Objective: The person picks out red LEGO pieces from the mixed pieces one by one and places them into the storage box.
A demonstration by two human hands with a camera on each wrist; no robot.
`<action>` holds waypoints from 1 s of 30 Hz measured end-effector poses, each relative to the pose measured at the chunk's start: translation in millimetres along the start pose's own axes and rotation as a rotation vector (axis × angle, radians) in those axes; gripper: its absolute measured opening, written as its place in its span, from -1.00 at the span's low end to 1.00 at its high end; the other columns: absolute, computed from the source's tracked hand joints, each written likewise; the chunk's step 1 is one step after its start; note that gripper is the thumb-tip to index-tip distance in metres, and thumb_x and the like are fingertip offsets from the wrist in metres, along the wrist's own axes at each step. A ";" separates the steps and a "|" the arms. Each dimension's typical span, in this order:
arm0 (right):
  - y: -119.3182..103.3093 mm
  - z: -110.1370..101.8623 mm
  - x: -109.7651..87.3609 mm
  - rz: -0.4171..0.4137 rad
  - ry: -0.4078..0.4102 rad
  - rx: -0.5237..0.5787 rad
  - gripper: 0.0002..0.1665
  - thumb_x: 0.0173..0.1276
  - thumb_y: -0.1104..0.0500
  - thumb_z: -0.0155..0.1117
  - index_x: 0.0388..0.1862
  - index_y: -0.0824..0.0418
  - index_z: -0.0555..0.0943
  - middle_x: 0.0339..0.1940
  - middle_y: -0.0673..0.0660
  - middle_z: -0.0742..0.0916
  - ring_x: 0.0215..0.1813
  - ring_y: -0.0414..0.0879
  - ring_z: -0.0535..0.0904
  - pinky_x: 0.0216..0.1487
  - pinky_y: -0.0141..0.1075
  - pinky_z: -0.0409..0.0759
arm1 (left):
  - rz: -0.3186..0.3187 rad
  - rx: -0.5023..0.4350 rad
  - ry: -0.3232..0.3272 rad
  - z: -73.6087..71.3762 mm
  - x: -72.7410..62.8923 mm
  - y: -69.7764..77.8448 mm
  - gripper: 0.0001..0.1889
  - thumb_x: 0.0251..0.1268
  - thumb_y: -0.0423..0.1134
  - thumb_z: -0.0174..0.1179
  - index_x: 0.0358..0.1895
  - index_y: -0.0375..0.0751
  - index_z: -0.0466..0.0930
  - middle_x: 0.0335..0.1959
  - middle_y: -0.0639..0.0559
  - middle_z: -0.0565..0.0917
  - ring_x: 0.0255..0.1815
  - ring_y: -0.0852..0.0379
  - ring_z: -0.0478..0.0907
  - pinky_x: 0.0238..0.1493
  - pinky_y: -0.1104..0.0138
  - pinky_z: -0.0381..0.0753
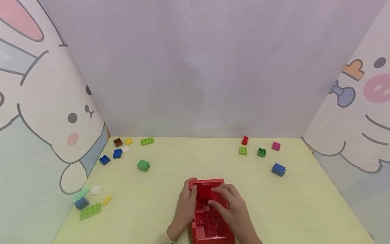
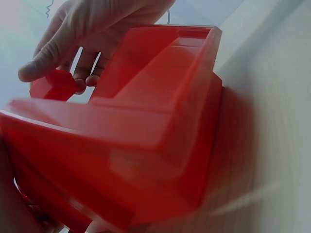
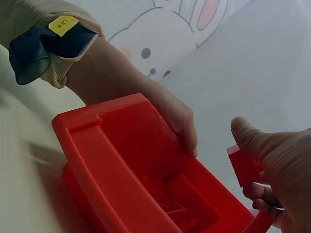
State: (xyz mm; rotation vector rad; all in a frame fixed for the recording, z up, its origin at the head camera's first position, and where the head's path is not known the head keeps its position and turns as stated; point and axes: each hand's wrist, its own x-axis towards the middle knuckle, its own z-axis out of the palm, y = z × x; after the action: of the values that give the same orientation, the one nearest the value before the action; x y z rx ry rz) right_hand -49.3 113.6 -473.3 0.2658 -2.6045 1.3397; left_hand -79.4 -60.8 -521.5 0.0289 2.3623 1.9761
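A red plastic box with an open top sits at the table's near edge, with several red bricks inside it. My left hand grips the box's left wall, thumb over the rim and fingers outside. Above the box, my right hand pinches a red brick between thumb and fingers. That same brick shows beyond the box rim in the left wrist view. The bricks in the box are partly hidden by its walls in the right wrist view.
Loose bricks lie around: a green brick, a blue brick and a long lime brick among them. Several smaller ones are near the back edge, such as a pink brick. Printed cloth walls enclose the table.
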 end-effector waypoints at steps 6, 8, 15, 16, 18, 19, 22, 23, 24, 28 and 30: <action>-0.4 4.7 -1.9 0.004 -0.037 -0.060 -0.41 0.05 0.15 0.74 0.06 -0.17 0.71 0.06 -0.38 0.58 0.16 -0.29 0.58 0.08 -0.28 0.78 | -0.005 -0.001 0.000 -0.1 -0.7 -0.3 -0.49 0.75 0.01 -0.20 0.54 -0.17 0.23 0.34 -0.08 0.57 0.36 -0.03 0.53 0.45 -0.10 0.53; 0.2 5.9 -1.9 -0.010 -0.055 -0.111 -0.38 0.00 0.12 0.76 0.06 -0.18 0.71 0.05 -0.40 0.58 0.15 -0.31 0.55 0.12 -0.23 0.76 | -0.008 0.001 0.001 0.0 -1.1 -0.5 -0.49 0.75 0.01 -0.19 0.54 -0.17 0.22 0.35 -0.06 0.57 0.36 -0.02 0.54 0.45 -0.09 0.52; 5.2 12.3 -2.9 -0.131 -0.074 -0.302 -0.39 -0.06 -0.01 0.79 0.02 -0.22 0.73 0.04 -0.31 0.64 0.15 -0.36 0.49 0.26 -0.04 0.44 | 0.000 0.005 0.002 -0.2 0.4 -0.7 -0.49 0.76 0.00 -0.22 0.52 -0.20 0.24 0.35 -0.10 0.57 0.38 -0.05 0.52 0.46 -0.13 0.50; 5.6 13.1 -3.2 -0.143 -0.072 -0.318 -0.39 -0.06 -0.02 0.79 0.02 -0.22 0.73 0.04 -0.29 0.65 0.15 -0.35 0.49 0.27 -0.03 0.42 | 0.000 0.004 0.002 -0.2 0.8 -0.8 -0.50 0.76 0.00 -0.22 0.52 -0.20 0.24 0.36 -0.10 0.56 0.38 -0.05 0.52 0.47 -0.13 0.50; 6.0 14.2 -3.6 -0.161 -0.074 -0.349 -0.38 -0.08 -0.03 0.80 0.02 -0.23 0.73 0.04 -0.26 0.66 0.16 -0.33 0.50 0.26 -0.03 0.40 | -0.001 0.001 0.004 -0.2 1.6 -1.4 -0.50 0.76 0.00 -0.22 0.52 -0.20 0.24 0.36 -0.10 0.56 0.39 -0.05 0.52 0.47 -0.13 0.49; 5.9 14.5 -3.7 -0.167 -0.075 -0.360 -0.37 -0.08 -0.03 0.80 0.02 -0.22 0.73 0.03 -0.24 0.67 0.16 -0.31 0.51 0.26 -0.03 0.39 | -0.002 0.001 0.004 -0.3 1.8 -1.7 -0.50 0.76 0.00 -0.22 0.52 -0.19 0.24 0.36 -0.10 0.56 0.40 -0.05 0.52 0.47 -0.13 0.49; 5.1 14.7 -3.8 -0.187 -0.077 -0.393 -0.36 -0.10 -0.03 0.81 0.02 -0.21 0.74 0.02 -0.22 0.68 0.15 -0.29 0.52 0.25 -0.02 0.38 | 0.000 -0.001 0.003 -0.2 1.6 -2.4 -0.49 0.76 0.01 -0.21 0.52 -0.19 0.24 0.36 -0.09 0.56 0.41 -0.05 0.51 0.48 -0.13 0.48; 4.8 14.7 -3.6 -0.194 -0.079 -0.404 -0.36 -0.11 -0.04 0.81 0.02 -0.21 0.73 0.01 -0.21 0.69 0.14 -0.28 0.52 0.26 -0.02 0.38 | 0.001 -0.002 0.003 -0.1 1.2 -2.6 -0.49 0.75 0.02 -0.21 0.52 -0.19 0.24 0.37 -0.09 0.56 0.41 -0.05 0.51 0.48 -0.13 0.48; 4.6 14.8 -3.4 -0.201 -0.082 -0.415 -0.35 -0.11 -0.03 0.81 0.02 -0.21 0.73 0.01 -0.21 0.69 0.14 -0.27 0.53 0.26 -0.01 0.37 | 0.001 -0.003 0.003 -0.1 0.8 -2.7 -0.49 0.75 0.02 -0.20 0.52 -0.18 0.24 0.37 -0.08 0.56 0.41 -0.05 0.51 0.48 -0.13 0.48; 4.4 15.1 -2.9 -0.217 -0.112 -0.459 -0.33 -0.13 -0.03 0.82 0.03 -0.21 0.72 0.00 -0.19 0.70 0.13 -0.24 0.56 0.30 0.05 0.39 | 0.003 -0.008 0.004 0.4 -0.7 -2.6 -0.48 0.74 0.04 -0.18 0.53 -0.17 0.23 0.38 -0.06 0.56 0.42 -0.05 0.50 0.49 -0.12 0.47; 4.5 15.2 -2.7 -0.219 -0.140 -0.475 -0.32 -0.13 -0.02 0.82 0.04 -0.20 0.71 0.00 -0.19 0.70 0.13 -0.23 0.56 0.33 0.08 0.39 | 0.004 -0.005 0.005 0.4 -0.8 -2.2 -0.48 0.74 0.04 -0.18 0.53 -0.17 0.24 0.38 -0.06 0.56 0.43 -0.05 0.50 0.49 -0.12 0.47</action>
State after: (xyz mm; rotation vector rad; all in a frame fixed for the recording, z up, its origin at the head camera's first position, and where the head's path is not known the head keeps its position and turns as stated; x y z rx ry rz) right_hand -49.2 104.0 -486.2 0.5592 -2.8066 0.6281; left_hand -78.6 -60.8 -523.7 0.0279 2.3623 1.9861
